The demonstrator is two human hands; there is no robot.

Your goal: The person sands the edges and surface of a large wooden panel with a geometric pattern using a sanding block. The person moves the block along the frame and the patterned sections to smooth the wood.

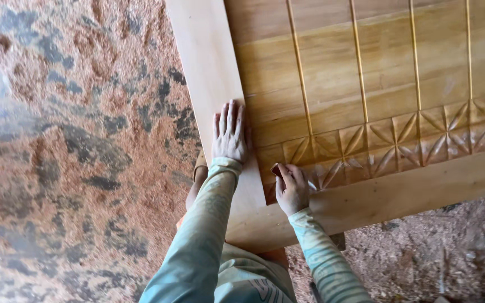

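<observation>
Here, left hand flat, open on pale door frame; right hand pinching brown sandpaper scrap.

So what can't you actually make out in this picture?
Head view only:
- Small dark piece in the right hand: fingers cover most of it.
- Carved door panel: cut off at top and right edges.
- Under the flat left hand: hidden.
- Legs: hidden beneath the panel's frame.
</observation>
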